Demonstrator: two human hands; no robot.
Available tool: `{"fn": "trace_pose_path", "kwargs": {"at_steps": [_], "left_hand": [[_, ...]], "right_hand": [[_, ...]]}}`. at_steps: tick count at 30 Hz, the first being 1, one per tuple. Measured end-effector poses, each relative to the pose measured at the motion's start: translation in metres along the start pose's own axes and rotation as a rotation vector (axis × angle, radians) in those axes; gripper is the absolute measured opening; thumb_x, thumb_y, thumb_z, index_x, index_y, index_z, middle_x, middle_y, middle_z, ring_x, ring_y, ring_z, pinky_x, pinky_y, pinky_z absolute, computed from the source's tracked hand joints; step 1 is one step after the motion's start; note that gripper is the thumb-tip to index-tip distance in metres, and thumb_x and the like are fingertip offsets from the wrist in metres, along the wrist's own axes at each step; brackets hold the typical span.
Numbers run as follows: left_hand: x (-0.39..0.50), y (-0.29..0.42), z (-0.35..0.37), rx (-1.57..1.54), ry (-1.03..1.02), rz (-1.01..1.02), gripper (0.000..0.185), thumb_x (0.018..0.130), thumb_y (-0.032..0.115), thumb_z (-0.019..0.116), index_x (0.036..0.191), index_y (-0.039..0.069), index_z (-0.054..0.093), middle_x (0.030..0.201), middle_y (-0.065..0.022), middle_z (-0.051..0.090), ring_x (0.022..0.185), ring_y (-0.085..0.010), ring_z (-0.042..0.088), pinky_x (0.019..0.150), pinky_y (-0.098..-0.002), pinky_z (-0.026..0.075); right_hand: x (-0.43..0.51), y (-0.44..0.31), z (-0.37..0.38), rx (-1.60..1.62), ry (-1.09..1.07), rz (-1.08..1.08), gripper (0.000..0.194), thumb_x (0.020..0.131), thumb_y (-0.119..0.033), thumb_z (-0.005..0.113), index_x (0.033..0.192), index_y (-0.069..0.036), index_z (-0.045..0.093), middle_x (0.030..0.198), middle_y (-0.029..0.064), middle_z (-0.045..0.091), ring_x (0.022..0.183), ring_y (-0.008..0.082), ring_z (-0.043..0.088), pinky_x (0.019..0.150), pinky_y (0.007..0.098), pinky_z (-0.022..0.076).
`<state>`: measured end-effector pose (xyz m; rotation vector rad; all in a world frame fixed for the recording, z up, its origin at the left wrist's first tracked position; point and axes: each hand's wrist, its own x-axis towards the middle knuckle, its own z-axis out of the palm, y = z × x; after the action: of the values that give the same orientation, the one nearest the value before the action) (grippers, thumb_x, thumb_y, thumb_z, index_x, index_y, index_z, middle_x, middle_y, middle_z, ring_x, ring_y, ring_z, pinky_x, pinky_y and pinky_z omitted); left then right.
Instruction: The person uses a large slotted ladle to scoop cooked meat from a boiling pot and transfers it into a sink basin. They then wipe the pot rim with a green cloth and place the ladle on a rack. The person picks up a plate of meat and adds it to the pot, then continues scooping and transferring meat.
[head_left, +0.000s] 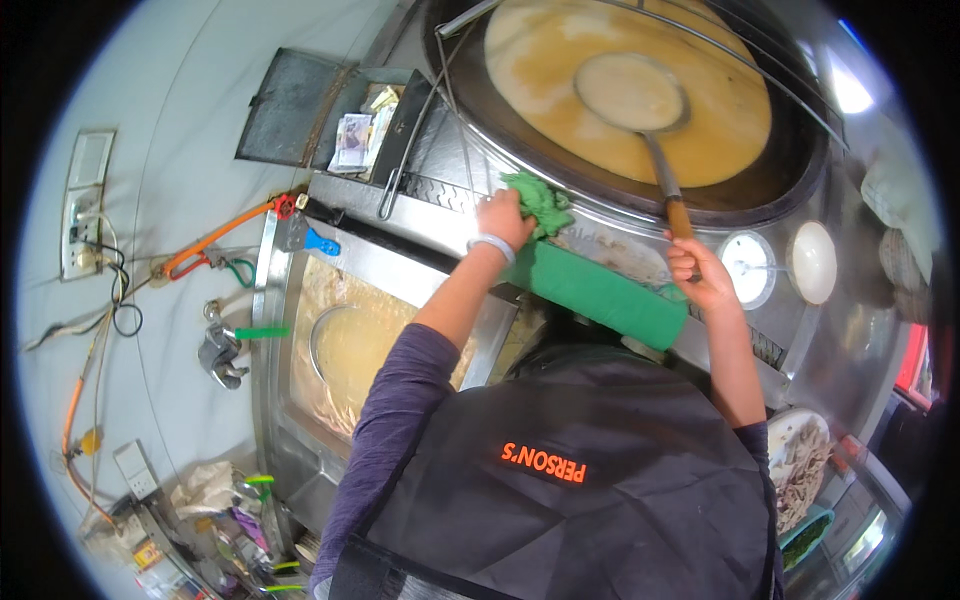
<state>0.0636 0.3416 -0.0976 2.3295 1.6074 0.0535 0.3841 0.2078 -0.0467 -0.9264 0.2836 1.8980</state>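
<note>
My left hand (504, 219) is on a crumpled green cloth (538, 202) at the metal stovetop, just below the rim of a large round wok (780, 184). In my right hand (703, 271) is the wooden handle of a metal ladle (661, 169). The ladle's wide bowl lies in the pale, cloudy broth (525, 75) filling the wok. A folded green cloth (600, 289) hangs along the stove's front edge between my arms. To the right of my right hand are a round white container (747, 270) and a white bowl (813, 262).
An open metal box (281, 105) holding banknotes stands at the upper left. Below it, a rectangular vat (296, 352) holds cloudy liquid. Metal rods (757, 71) cross over the wok. A valve with an orange hose (217, 234) is by the left wall. A tray of sliced meat (802, 465) lies lower right.
</note>
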Motion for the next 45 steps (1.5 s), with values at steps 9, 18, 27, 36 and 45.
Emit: {"fn": "trace_pose_path", "kwargs": {"at_steps": [9, 18, 27, 36, 45], "left_hand": [[0.057, -0.109, -0.011, 0.393, -0.021, -0.167, 0.030, 0.083, 0.004, 0.053, 0.113, 0.007, 0.049, 0.124, -0.0166, 0.049, 0.109, -0.0374, 0.052, 0.092, -0.0438, 0.046], [0.058, -0.103, 0.008, 0.067, 0.066, -0.406, 0.063, 0.076, 0.024, 0.062, 0.135, 0.020, 0.042, 0.143, -0.0112, 0.037, 0.125, -0.0409, 0.037, 0.100, -0.0527, 0.034], [0.019, -0.057, 0.015, -0.328, 0.088, -0.044, 0.040, 0.076, 0.033, 0.071, 0.107, 0.007, 0.065, 0.104, -0.0145, 0.061, 0.090, -0.0334, 0.059, 0.081, -0.0382, 0.048], [-0.087, -0.120, -0.052, -0.679, 0.628, -0.332, 0.021, 0.086, 0.009, 0.061, 0.106, 0.004, 0.065, 0.093, -0.0076, 0.065, 0.078, -0.0155, 0.061, 0.070, -0.0279, 0.050], [-0.230, -0.013, -0.002, -0.399, 0.471, -0.388, 0.016, 0.084, 0.006, 0.057, 0.097, 0.003, 0.066, 0.098, -0.0166, 0.066, 0.094, -0.0300, 0.063, 0.083, -0.0364, 0.049]], "right_hand": [[-0.003, 0.003, 0.004, -0.099, 0.033, -0.034, 0.024, 0.086, -0.008, 0.060, 0.108, -0.005, 0.051, 0.073, -0.0037, 0.043, 0.055, 0.0023, 0.036, 0.048, 0.0178, 0.0274], [0.014, 0.014, 0.013, -0.061, 0.163, -0.045, 0.021, 0.083, -0.015, 0.067, 0.098, -0.007, 0.054, 0.074, 0.0011, 0.051, 0.056, 0.0059, 0.042, 0.048, 0.0191, 0.0328], [0.023, 0.004, -0.002, -0.087, 0.040, -0.001, 0.020, 0.085, -0.006, 0.060, 0.101, -0.007, 0.048, 0.069, -0.0049, 0.041, 0.051, 0.0016, 0.034, 0.043, 0.0173, 0.0238], [0.022, -0.009, -0.009, -0.046, 0.009, 0.085, 0.016, 0.087, -0.006, 0.059, 0.101, -0.004, 0.050, 0.071, -0.0037, 0.042, 0.053, 0.0014, 0.037, 0.043, 0.0171, 0.0281], [0.025, -0.015, -0.013, -0.052, -0.067, 0.144, 0.013, 0.088, -0.005, 0.058, 0.099, -0.003, 0.050, 0.069, -0.0035, 0.042, 0.053, 0.0026, 0.040, 0.043, 0.0179, 0.0284]]}}
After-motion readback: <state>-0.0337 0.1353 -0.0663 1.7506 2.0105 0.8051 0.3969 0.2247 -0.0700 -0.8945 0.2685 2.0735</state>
